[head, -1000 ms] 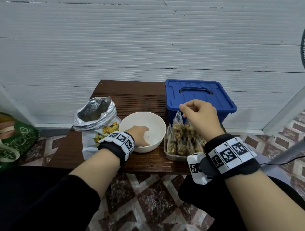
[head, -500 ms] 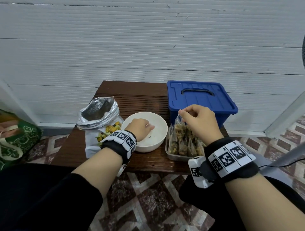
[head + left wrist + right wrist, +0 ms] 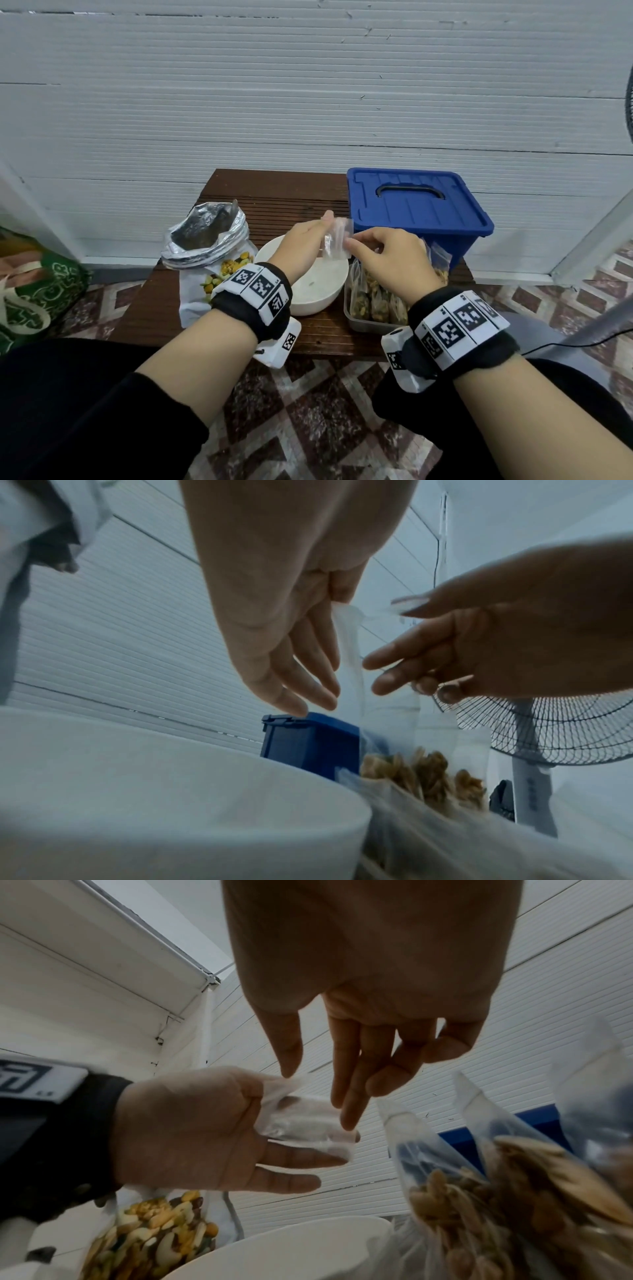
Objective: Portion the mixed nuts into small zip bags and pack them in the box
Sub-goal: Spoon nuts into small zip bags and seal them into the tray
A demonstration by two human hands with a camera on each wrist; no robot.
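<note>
Above the white bowl (image 3: 310, 291), my left hand (image 3: 325, 226) holds a small, clear, empty zip bag (image 3: 337, 240) by its left side. The bag (image 3: 301, 1121) drapes over the left hand's fingers (image 3: 294, 1158). My right hand (image 3: 349, 245) pinches the bag's right edge between thumb and forefinger. A clear tray (image 3: 363, 323) to the right of the bowl holds several filled zip bags (image 3: 373, 301) standing upright. Left of the bowl stands the open foil bag of mixed nuts (image 3: 205, 236). The blue box (image 3: 418, 209) sits behind the tray with its lid on.
Everything rests on a small dark wooden table (image 3: 274, 195) against a white panelled wall. A green cloth bag (image 3: 37, 294) lies on the tiled floor at the left. A standing fan (image 3: 534, 723) is off to the right.
My left hand has risen out of the bowl and now holds an empty zip bag. My right hand has left the filled bags in the tray and moved left to that bag.
</note>
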